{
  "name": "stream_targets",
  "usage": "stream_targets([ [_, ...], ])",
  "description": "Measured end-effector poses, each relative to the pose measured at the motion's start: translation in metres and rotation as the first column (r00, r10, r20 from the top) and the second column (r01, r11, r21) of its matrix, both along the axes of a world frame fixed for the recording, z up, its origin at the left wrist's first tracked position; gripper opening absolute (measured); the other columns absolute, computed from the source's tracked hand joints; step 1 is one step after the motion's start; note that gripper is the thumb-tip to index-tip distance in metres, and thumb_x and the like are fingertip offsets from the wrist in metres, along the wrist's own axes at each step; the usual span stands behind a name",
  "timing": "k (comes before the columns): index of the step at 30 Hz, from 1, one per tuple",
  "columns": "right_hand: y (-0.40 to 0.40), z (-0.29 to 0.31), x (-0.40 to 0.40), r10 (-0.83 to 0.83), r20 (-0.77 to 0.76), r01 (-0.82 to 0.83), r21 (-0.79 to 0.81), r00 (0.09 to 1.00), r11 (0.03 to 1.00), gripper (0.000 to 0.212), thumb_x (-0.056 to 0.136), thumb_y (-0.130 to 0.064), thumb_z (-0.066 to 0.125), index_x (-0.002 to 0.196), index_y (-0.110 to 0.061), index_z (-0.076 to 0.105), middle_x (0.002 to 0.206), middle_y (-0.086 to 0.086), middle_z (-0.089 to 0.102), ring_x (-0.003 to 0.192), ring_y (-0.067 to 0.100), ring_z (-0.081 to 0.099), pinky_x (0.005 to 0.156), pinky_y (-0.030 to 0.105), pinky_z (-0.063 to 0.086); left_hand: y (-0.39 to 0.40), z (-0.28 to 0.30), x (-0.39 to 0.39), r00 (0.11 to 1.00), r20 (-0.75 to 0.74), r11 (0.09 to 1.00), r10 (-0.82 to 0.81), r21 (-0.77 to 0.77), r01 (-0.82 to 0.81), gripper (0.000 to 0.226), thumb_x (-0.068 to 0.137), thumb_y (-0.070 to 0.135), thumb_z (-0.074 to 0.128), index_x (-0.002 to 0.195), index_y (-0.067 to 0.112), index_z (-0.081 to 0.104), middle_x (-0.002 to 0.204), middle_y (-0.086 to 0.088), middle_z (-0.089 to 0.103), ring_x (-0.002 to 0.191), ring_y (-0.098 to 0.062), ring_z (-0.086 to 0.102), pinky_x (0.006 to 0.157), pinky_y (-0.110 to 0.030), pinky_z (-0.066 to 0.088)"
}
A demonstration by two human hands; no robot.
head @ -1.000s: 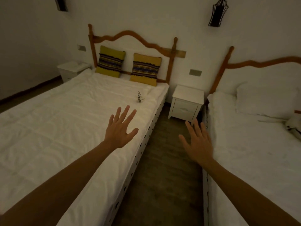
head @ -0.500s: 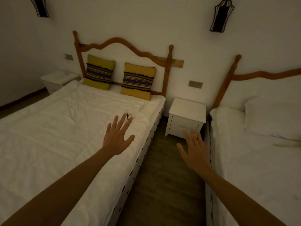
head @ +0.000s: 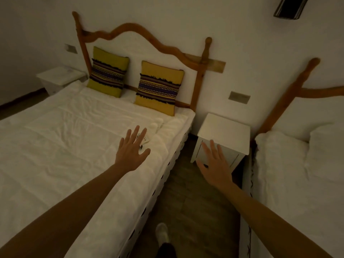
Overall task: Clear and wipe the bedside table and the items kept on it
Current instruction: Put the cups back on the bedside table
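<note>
Dim bedroom, two white beds; between them we list one white bedside table [head: 223, 130] against the wall. Our left hand [head: 132, 150] and right hand [head: 216, 165] reach forward, fingers spread, holding nothing.

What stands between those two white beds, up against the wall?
In the head view, a small white bedside table stands between the left bed and the right bed, its top bare; dark floor runs in front of it.
</note>
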State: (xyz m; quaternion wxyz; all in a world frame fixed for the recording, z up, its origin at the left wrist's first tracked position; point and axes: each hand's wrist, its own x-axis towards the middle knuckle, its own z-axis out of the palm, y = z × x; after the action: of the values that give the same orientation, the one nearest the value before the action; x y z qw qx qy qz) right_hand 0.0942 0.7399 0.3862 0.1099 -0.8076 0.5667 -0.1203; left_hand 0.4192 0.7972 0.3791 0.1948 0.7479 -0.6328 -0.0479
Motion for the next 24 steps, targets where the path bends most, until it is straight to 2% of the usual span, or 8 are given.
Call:
stream_targets([
  [7, -0.155, -0.015, 0.033, 0.129, 0.059, -0.137, 0.167, 0.990, 0.976, 0.071, 0.102, -0.056, 0.038, 0.159, -0.038, 0.000, 0.168, -0.006, -0.011, 0.155, 0.020, -0.011, 0.124, 0.047, 0.005, -0.153, -0.017, 0.009, 0.994, -0.111, 0.999, -0.004, 0.052, 0.010, 0.084, 0.094, 0.049, 0.053, 0.158, 0.030, 0.003, 0.167, -0.001, -0.003, 0.153, -0.032, -0.001, 0.119, -0.058, 0.018],
  [11, -0.222, -0.031, 0.049, 0.146, 0.102, -0.166, 0.229, 0.984, 0.959, 0.073, 0.101, -0.058, 0.040, 0.160, -0.037, 0.001, 0.168, -0.008, -0.010, 0.154, 0.018, -0.010, 0.121, 0.039, 0.002, -0.214, -0.023, 0.014, 0.987, -0.161, 0.994, 0.026, 0.113, -0.008, 0.084, 0.094, 0.047, 0.055, 0.158, 0.033, 0.003, 0.167, -0.001, -0.004, 0.153, -0.033, -0.001, 0.119, -0.059, 0.019],
  [13, -0.255, -0.041, 0.056, 0.209, 0.094, -0.226, 0.248, 0.973, 0.942, 0.074, 0.100, -0.061, 0.040, 0.159, -0.041, 0.000, 0.168, -0.009, -0.009, 0.154, 0.018, -0.009, 0.122, 0.042, 0.003, -0.241, -0.030, 0.020, 0.985, -0.170, 0.992, 0.027, 0.129, -0.005, 0.085, 0.093, 0.046, 0.057, 0.158, 0.034, 0.003, 0.167, -0.001, -0.005, 0.153, -0.034, -0.001, 0.118, -0.059, 0.021],
  [16, -0.308, -0.056, 0.069, 0.247, 0.078, -0.259, 0.300, 0.966, 0.918, 0.077, 0.097, -0.066, 0.042, 0.158, -0.043, 0.000, 0.167, -0.010, -0.007, 0.155, 0.019, -0.007, 0.124, 0.047, 0.008, -0.277, -0.043, 0.032, 0.974, -0.198, 0.980, 0.108, 0.185, -0.071, 0.089, 0.091, 0.044, 0.060, 0.157, 0.035, 0.001, 0.167, 0.000, -0.007, 0.153, -0.034, -0.001, 0.118, -0.060, 0.022],
  [20, -0.382, -0.077, 0.089, 0.318, 0.109, -0.336, 0.329, 0.942, 0.883, 0.082, 0.093, -0.070, 0.045, 0.157, -0.046, -0.001, 0.168, -0.011, -0.005, 0.155, 0.020, -0.004, 0.125, 0.048, 0.011, -0.326, -0.067, 0.047, 0.954, -0.224, 0.964, 0.201, 0.217, -0.152, 0.096, 0.088, 0.042, 0.065, 0.157, 0.038, -0.001, 0.167, 0.004, -0.007, 0.153, -0.033, 0.002, 0.114, -0.059, 0.032],
  [24, -0.463, -0.101, 0.114, 0.401, 0.122, -0.416, 0.370, 0.908, 0.830, 0.085, 0.090, -0.073, 0.046, 0.155, -0.047, -0.003, 0.168, -0.011, -0.004, 0.155, 0.021, -0.001, 0.125, 0.049, 0.013, -0.377, -0.091, 0.060, 0.915, -0.243, 0.929, 0.321, 0.271, -0.253, 0.098, 0.087, 0.040, 0.065, 0.157, 0.038, -0.003, 0.167, 0.003, -0.009, 0.153, -0.033, 0.004, 0.111, -0.060, 0.035],
])
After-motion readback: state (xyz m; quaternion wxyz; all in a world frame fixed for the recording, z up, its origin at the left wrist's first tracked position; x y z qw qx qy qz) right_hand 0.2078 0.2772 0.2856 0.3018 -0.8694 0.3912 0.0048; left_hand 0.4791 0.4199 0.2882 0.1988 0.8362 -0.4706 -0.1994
